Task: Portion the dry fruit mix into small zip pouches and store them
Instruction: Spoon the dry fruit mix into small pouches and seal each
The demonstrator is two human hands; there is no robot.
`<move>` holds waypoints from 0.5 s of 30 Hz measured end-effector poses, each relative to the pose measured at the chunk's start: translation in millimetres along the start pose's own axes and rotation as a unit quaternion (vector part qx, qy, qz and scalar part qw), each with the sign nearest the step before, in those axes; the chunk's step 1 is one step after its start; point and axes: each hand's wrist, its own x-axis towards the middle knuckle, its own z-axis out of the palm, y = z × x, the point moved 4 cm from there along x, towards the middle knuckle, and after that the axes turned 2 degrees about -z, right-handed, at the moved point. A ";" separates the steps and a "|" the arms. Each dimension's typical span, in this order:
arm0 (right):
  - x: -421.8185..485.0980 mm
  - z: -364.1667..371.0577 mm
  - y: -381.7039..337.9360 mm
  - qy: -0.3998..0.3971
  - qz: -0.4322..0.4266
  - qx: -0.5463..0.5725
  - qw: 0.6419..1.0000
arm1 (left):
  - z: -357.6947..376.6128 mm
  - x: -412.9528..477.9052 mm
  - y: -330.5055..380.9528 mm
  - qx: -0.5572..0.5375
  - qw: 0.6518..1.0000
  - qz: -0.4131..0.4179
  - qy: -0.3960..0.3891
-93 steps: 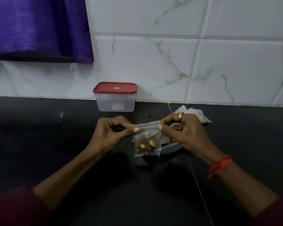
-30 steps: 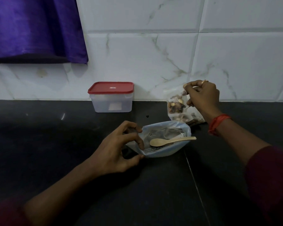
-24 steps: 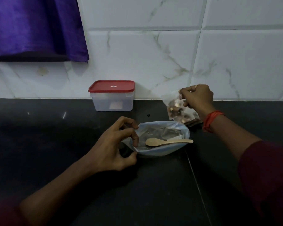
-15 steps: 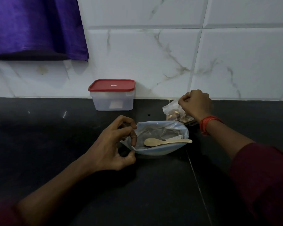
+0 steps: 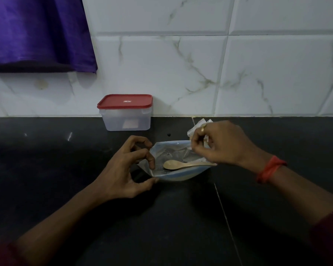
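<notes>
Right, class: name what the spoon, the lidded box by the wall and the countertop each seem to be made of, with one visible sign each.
Spoon: probably wood or bamboo, matt pale tan. Box: translucent frosted plastic, with an opaque red lid, likely plastic too. Countertop: polished dark stone, perhaps granite; it shows glints and a seam.

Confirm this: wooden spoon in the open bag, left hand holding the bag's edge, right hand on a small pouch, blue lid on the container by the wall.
Not quite. The head view shows the lid on the container is red, not blue. The rest holds: wooden spoon in the open bag, left hand holding its edge, right hand on a small pouch.
</notes>
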 end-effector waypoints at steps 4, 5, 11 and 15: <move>-15.9 4.5 -8.2 -0.088 -0.048 -0.098 0.990 | 3.8 -2.0 -2.2 0.007 1.000 -0.019 -0.021; -17.5 6.8 -8.2 -0.101 -0.052 -0.100 0.988 | 4.8 -2.3 -3.8 0.011 0.999 -0.025 -0.027; -16.4 7.7 -8.3 -0.087 -0.058 -0.118 0.987 | 4.7 -1.4 -10.7 0.016 0.998 -0.052 -0.033; -16.3 8.2 -6.9 -0.119 -0.036 -0.096 0.988 | 2.9 0.1 -10.3 0.015 0.998 -0.062 -0.015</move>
